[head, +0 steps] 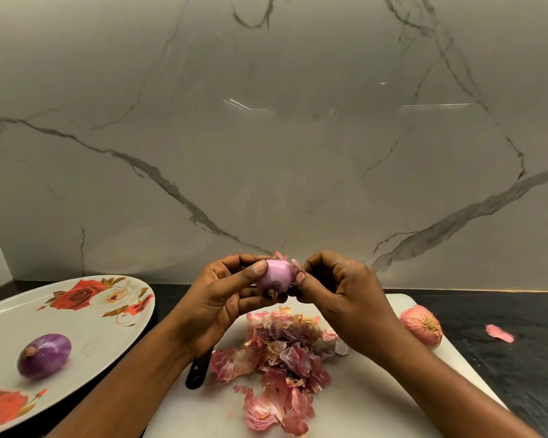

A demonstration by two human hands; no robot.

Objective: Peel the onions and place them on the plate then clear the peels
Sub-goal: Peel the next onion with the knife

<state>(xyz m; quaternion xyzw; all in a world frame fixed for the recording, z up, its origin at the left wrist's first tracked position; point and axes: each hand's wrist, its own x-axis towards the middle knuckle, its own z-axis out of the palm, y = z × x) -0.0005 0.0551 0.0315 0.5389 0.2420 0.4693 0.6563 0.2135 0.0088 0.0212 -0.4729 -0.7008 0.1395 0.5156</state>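
While one peeled onion (44,355) is lying on the plate (114,314) at the left, the left hand (225,298) is cupping the held onion (277,276) above the cutting board (377,390) and the right hand (339,295) is pinching its remaining skin (278,255). Too hard a tug is likely risking the slick bulb popping loose toward the unpeeled onion (421,325) on the right.

The light is warm, soft and rather dim, seemingly from overhead. Two thin white streaks of glare sit on the glossy marble wall (266,159), whose upper corners fall darker. Shadows are faint — a soft one lies under the peeled onion (44,355) on the plate (86,324). Wide-angle distortion bends the plate's rim and the cutting board (345,415) edges, and the near bottom edge is slightly soft.
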